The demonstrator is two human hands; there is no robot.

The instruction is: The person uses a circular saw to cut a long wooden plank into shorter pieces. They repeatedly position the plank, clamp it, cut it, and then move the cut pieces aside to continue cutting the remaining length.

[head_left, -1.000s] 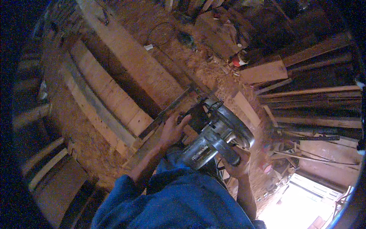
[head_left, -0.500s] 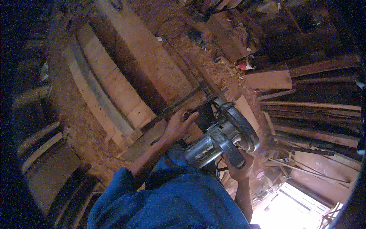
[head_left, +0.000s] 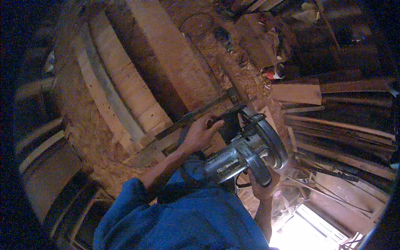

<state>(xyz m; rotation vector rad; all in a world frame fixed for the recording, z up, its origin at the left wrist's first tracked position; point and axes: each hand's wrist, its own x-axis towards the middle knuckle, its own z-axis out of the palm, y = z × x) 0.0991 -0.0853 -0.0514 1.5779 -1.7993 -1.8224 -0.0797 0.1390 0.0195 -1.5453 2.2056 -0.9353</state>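
Note:
A circular saw (head_left: 237, 156) with a shiny metal motor housing and a round blade guard lies in front of my body, tilted on the wood. My right hand (head_left: 266, 183) is wrapped round its rear handle (head_left: 257, 168). My left hand (head_left: 200, 133) rests at the saw's left, on the near end of the work. Its fingers curl and the thumb side points toward the saw. Something dark sits between those fingers, too small to make out. Under the hands, a narrow wooden crosspiece (head_left: 166, 132) spans the ends of long planks. The blade's cutting edge is hidden.
A wide plank (head_left: 179, 54) and paler planks (head_left: 129, 79) run away to the far left. Sawdust and offcuts cover the ground. A cord (head_left: 198, 52) trails beyond the saw. Stacked boards (head_left: 346, 125) line the right side, with a bright opening (head_left: 308, 229) at lower right.
The view has shifted a little, so the planks and the saw sit slightly further right. Both hands keep their places, the right one still on the saw's handle.

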